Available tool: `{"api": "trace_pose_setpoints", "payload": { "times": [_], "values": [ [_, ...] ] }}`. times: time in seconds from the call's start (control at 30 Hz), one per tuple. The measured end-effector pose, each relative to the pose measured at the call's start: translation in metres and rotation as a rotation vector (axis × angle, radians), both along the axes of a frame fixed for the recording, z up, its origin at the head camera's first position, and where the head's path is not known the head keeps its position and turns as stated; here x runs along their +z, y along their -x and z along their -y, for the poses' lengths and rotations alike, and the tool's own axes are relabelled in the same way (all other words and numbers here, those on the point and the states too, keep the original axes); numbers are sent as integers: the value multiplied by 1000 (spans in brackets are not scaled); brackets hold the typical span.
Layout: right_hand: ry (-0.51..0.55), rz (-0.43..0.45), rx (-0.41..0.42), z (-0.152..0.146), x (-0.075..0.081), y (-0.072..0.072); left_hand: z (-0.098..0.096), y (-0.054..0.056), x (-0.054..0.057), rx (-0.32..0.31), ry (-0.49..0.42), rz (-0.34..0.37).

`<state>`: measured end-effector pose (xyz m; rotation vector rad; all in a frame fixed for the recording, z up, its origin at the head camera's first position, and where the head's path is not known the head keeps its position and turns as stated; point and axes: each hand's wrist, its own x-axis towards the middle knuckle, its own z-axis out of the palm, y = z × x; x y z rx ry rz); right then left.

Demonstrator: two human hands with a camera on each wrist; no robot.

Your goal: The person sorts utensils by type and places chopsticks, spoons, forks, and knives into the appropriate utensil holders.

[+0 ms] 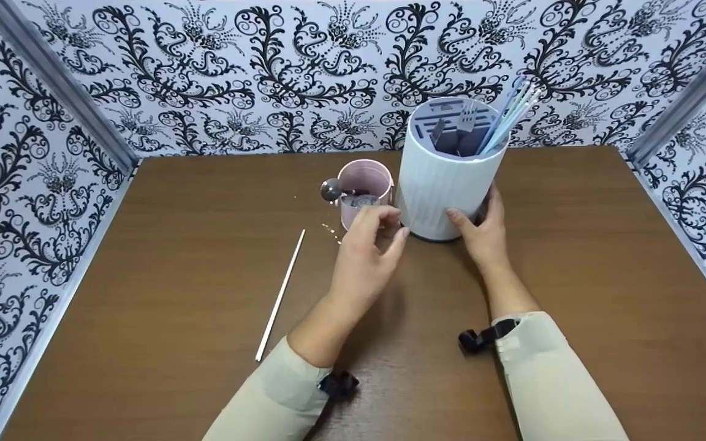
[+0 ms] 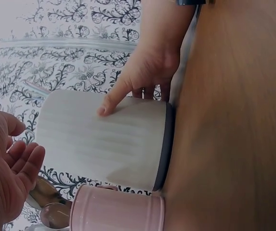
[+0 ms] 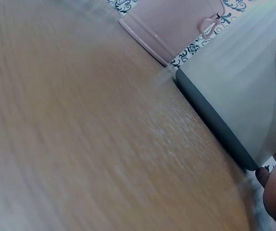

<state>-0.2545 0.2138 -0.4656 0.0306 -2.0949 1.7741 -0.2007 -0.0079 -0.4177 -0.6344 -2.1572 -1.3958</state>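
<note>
A tall white ribbed utensil holder (image 1: 442, 190) with a dark base stands on the table. My right hand (image 1: 489, 236) grips its lower right side, thumb on the front and fingers behind. My left hand (image 1: 365, 260) hovers in front of a pink cup (image 1: 349, 215), thumb and fingers bent loosely with a gap between them and nothing held. In the left wrist view its relaxed fingers (image 2: 29, 166) show beside the holder. Forks (image 1: 467, 117) and slim pale blue and white sticks (image 1: 515, 116) stand in the holder. A metal spoon (image 1: 331, 190) leans out of the cup.
A slim white stick (image 1: 280, 295) lies on the brown wooden table (image 1: 175, 275), left of my left hand. Small pale crumbs (image 1: 331, 231) are scattered beside the cup. Patterned panels (image 1: 255, 73) enclose the table at the back and both sides.
</note>
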Motion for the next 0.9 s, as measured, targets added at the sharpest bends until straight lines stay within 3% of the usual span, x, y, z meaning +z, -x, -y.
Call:
{"api": "trace_pose_setpoints", "payload": {
  "times": [0.33, 0.43, 0.73, 0.9],
  "values": [
    [6, 30, 2, -3, -6, 3, 11, -6, 1, 19, 95, -27],
    [14, 19, 5, -2, -5, 3, 17, -7, 4, 28, 140, 0],
    [40, 38, 15, -2, -5, 4, 36, -6, 19, 35, 340, 260],
    [45, 53, 22, -3, -7, 5, 50, -4, 25, 41, 445, 362]
  ]
}}
